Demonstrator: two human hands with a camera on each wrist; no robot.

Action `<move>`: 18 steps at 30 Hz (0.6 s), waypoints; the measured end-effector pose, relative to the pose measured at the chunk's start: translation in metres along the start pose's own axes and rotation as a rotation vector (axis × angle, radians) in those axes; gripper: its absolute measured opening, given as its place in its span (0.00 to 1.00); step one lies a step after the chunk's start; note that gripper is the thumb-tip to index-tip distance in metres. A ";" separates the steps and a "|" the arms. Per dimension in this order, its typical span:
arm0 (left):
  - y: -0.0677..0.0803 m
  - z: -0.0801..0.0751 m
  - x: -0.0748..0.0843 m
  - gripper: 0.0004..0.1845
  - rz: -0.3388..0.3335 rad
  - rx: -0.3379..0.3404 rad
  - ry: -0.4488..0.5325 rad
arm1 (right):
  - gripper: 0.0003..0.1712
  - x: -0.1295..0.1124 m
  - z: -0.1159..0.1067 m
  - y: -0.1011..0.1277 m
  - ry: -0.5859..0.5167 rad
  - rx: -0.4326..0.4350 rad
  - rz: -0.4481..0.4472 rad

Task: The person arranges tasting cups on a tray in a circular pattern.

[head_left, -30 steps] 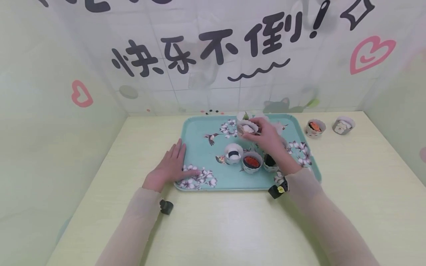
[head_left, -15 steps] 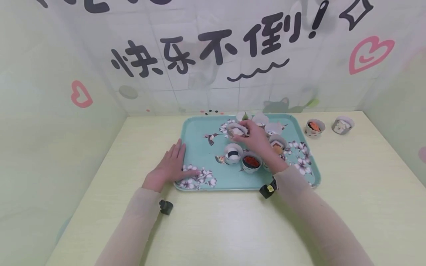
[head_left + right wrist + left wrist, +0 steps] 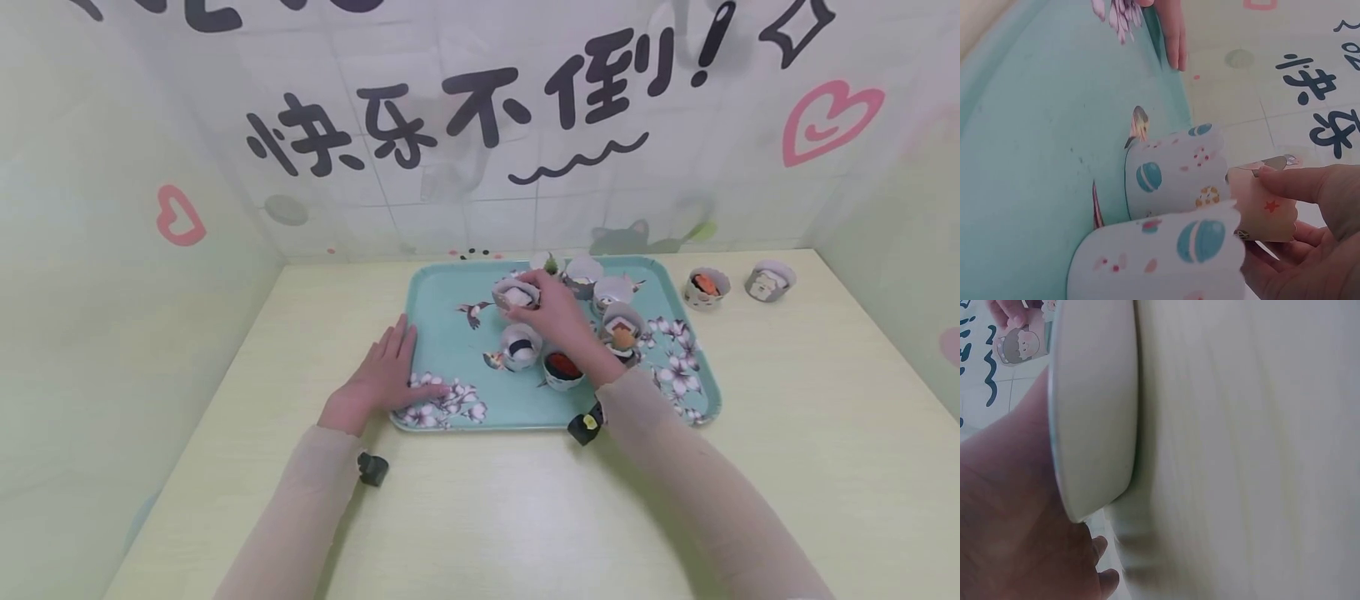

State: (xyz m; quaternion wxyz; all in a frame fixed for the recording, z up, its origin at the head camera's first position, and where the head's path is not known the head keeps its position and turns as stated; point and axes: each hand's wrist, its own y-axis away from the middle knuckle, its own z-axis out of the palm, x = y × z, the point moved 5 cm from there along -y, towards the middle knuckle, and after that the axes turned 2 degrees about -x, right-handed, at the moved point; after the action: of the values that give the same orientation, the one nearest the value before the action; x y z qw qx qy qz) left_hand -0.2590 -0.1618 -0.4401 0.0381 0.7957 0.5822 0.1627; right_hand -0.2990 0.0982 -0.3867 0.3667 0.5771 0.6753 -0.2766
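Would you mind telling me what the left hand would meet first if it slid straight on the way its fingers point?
The left hand lies flat on the tray's near-left corner, fingers pointing up and slightly right. Bare tray comes first; further on, probably the tray's far rim, though depth is unclear.

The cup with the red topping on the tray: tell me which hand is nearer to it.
Right. The right hand grips a paper cup just behind the red-topped cup, its wrist passing beside it. The left hand rests on the tray corner, farther left.

We list: tray (image 3: pixel 450 333), smooth teal plastic with a slight sheen and printed flowers; cups (image 3: pixel 1175 172), thin matt printed paper, scalloped rims; table (image 3: pixel 525 517), pale matt wood-grain laminate; sleeves (image 3: pixel 675 467), sheer beige cloth; wall (image 3: pixel 450 208), glossy tile.
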 end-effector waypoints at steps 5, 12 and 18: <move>0.000 -0.001 0.001 0.64 0.004 0.003 0.002 | 0.30 -0.006 0.004 -0.004 0.009 0.021 0.006; -0.001 0.000 0.000 0.64 0.006 0.001 -0.003 | 0.24 -0.008 0.018 -0.010 0.017 0.009 -0.010; 0.000 -0.001 0.001 0.63 0.008 0.000 0.004 | 0.23 -0.005 0.027 -0.009 0.083 -0.025 0.029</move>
State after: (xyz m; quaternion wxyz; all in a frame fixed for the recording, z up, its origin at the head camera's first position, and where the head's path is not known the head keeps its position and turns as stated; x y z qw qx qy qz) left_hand -0.2587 -0.1612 -0.4387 0.0364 0.7976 0.5792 0.1643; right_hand -0.3029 0.0724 -0.3990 0.3494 0.5933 0.6848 -0.2387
